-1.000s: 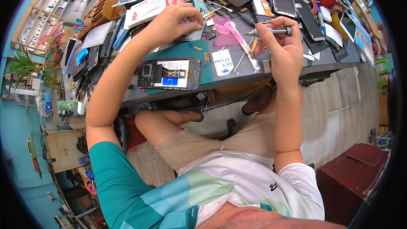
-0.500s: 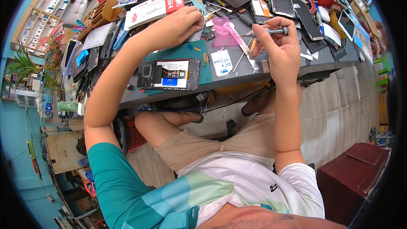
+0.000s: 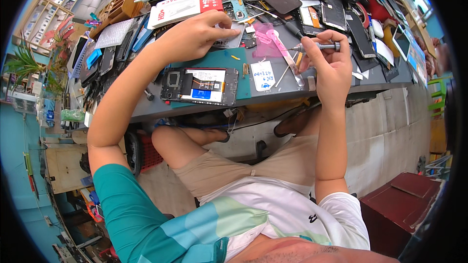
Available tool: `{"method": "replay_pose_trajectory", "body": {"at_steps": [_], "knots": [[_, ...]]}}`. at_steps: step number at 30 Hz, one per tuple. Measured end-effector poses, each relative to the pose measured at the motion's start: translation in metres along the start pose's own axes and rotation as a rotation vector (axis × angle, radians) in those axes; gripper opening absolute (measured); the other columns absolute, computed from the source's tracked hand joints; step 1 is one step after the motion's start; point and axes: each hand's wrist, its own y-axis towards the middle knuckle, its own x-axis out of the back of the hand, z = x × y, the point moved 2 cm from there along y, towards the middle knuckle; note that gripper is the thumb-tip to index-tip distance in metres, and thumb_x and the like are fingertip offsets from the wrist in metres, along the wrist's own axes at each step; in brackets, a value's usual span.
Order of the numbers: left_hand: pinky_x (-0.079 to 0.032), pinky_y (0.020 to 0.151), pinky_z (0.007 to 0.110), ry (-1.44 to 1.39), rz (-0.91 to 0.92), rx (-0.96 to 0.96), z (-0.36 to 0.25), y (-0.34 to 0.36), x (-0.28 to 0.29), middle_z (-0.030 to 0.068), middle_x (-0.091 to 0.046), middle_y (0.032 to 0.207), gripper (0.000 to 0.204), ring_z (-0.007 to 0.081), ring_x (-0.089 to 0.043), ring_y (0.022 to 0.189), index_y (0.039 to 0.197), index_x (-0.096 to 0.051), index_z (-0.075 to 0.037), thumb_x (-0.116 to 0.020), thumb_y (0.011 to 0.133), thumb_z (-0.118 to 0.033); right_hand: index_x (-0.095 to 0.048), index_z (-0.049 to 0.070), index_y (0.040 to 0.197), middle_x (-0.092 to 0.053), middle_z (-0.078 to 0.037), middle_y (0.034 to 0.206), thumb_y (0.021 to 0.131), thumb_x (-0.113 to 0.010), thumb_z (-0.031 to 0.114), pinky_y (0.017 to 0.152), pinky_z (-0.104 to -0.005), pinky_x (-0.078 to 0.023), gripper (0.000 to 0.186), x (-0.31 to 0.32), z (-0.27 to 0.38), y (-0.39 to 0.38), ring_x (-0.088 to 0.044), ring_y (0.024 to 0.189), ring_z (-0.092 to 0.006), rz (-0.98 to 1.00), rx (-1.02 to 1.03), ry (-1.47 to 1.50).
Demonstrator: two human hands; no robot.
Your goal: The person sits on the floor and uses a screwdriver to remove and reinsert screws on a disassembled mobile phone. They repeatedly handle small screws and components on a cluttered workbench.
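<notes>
My left hand [image 3: 204, 33] is over the cluttered bench, fingers apart with one stretched out. Its tip lies over a small silvery plate [image 3: 234, 41] by the mat; I see nothing held. My right hand [image 3: 334, 63] grips a slim grey metal screwdriver [image 3: 325, 46], lying nearly level with its thin tip pointing left. Below my left hand, an opened smartphone [image 3: 165, 98] lies on a teal mat [image 3: 246, 85], its battery, ribbon cable and blue label showing. A pink plastic sheet [image 3: 263, 44] and a white card with blue handwriting [image 3: 263, 79] lie between the hands.
A white and red box [image 3: 175, 10] lies beyond my left hand. Phone screens and parts [image 3: 334, 12] pile up along the back and right. A dark-handled tool [image 3: 293, 29] lies near the screwdriver. The bench's front edge [image 3: 185, 110] runs above my knees.
My left hand's fingers have spread from a curled shape, one now reaching out over the silvery plate. My right hand still holds the screwdriver. The whole view has shifted slightly.
</notes>
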Motion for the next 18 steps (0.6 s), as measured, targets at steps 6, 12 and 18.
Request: {"method": "replay_pose_trajectory", "body": {"at_steps": [6,12,18], "knots": [[-0.056,0.103,0.043,0.062,0.081,-0.052,0.002,0.002,0.0,0.016,-0.062,0.131,0.061,0.0332,-0.066,0.12,0.14,-0.07,-0.009,-0.065,0.082,0.01,-0.054,0.001,0.122,-0.074,-0.015,0.097,0.097,-0.081,-0.001,0.06,-0.0308,-0.057,0.037,0.0,-0.004,-0.002,-0.068,0.067,-0.0166,0.005,0.037,-0.033],[-0.057,0.096,0.044,0.036,0.016,-0.153,0.012,0.01,-0.002,0.0138,-0.064,0.12,0.039,0.0323,-0.068,0.112,0.13,-0.072,-0.004,-0.071,0.091,-0.002,-0.054,0.002,0.122,-0.075,-0.017,0.1,0.099,-0.078,-0.003,0.061,-0.03,-0.058,0.033,0.001,-0.005,-0.004,-0.069,0.068,-0.0175,-0.038,0.076,-0.107],[-0.057,0.088,0.044,-0.2,0.034,-0.079,0.028,0.023,-0.009,0.0107,-0.065,0.114,0.01,0.0319,-0.068,0.107,0.109,-0.07,-0.007,-0.071,0.101,-0.012,-0.052,0.002,0.125,-0.075,-0.021,0.098,0.1,-0.074,-0.004,0.061,-0.0313,-0.059,0.035,0.002,-0.004,-0.006,-0.07,0.068,-0.02,-0.047,0.041,-0.105]]}}
